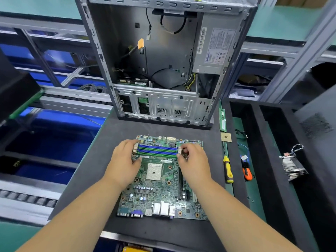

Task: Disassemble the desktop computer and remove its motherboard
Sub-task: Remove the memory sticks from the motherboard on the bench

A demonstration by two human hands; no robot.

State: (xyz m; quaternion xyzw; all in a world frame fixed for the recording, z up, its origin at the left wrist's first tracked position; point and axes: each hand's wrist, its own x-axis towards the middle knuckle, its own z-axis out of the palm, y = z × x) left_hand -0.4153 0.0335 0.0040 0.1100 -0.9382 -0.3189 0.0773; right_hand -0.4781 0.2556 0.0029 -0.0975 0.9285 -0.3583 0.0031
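Motherboard [160, 180], out on desk [101, 170]: left hand [125, 160] and right hand [192, 160] pinch memory-slot latches [180, 150] (slots look empty); next, likely release.

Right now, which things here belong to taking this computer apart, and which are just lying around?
In the job:
- motherboard, flat on the mat
- left hand and right hand at the ends of the memory slots
- opened computer case

Lying about:
- yellow-handled screwdriver
- processor chip
- memory stick
- orange-handled tool
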